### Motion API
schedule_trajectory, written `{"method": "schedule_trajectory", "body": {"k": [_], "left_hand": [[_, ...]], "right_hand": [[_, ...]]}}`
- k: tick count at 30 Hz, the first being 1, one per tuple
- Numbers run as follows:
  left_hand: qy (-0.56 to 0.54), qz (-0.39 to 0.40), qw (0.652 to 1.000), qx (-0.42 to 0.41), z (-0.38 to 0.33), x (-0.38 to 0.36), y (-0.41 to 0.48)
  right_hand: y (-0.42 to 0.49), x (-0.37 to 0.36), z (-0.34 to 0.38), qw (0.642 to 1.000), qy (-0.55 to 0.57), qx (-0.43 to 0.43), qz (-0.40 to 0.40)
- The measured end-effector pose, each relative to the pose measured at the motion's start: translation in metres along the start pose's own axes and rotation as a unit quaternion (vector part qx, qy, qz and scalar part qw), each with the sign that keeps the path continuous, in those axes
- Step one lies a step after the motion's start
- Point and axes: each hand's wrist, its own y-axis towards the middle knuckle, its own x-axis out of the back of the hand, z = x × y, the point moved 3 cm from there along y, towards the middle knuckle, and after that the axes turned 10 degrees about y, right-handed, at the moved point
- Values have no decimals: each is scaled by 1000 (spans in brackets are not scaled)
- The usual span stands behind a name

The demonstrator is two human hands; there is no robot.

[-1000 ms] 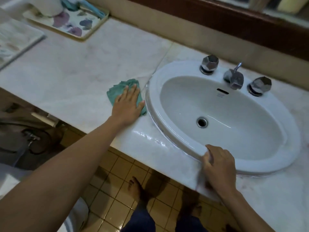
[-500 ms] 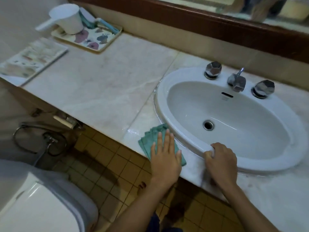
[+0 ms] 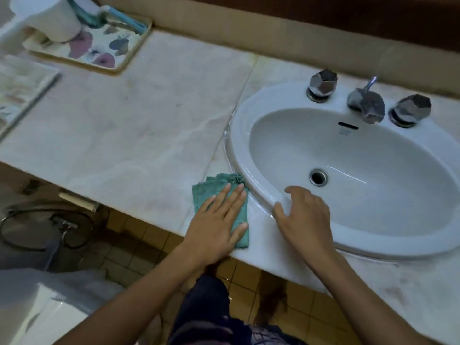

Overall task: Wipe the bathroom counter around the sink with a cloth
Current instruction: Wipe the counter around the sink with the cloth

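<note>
**Your counter, counted**

You have two hands in view, the left hand [image 3: 216, 225] and the right hand [image 3: 303, 215], and one green cloth [image 3: 211, 190]. There is one counter [image 3: 124, 120], and it carries one white sink [image 3: 239, 135]. On the sink you can count two faceted tap handles, the left handle [image 3: 322, 83] and the right handle [image 3: 413, 108]. It also has one spout [image 3: 367, 103], one drain [image 3: 318, 177] and one overflow slot [image 3: 348, 125]. At the far left corner you have one flowered tray [image 3: 134, 53] with one white cup [image 3: 52, 18] on it (the blue-green items [image 3: 124, 19] beside the cup are too blurred to count). One printed sheet [image 3: 22, 90] shows at the left edge, and one toilet [image 3: 49, 307] below the counter.
</note>
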Motion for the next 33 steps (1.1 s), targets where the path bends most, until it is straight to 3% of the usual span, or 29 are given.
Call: {"method": "schedule_trajectory", "body": {"k": [5,9,13,19,23,29,33], "left_hand": [[16,5,995,-95,84,20,47],[26,6,990,-138,159,43,135],[28,2,990,-136,200,68,246],[26,19,998,-60,188,95,358],[-23,-14,999,-31,174,82,312],[-46,-45,997,-37,133,31,124],[-25,-40,996,-74,130,18,93]], "right_hand": [[31,-30,33,997,41,-69,14],[55,-36,45,989,91,-115,-11],[56,-42,50,992,55,-111,-9],[54,-43,49,987,73,-136,-45],[52,-42,50,981,91,-159,-61],[53,-42,51,984,81,-149,-58],[55,-42,49,986,78,-140,-43]]}}
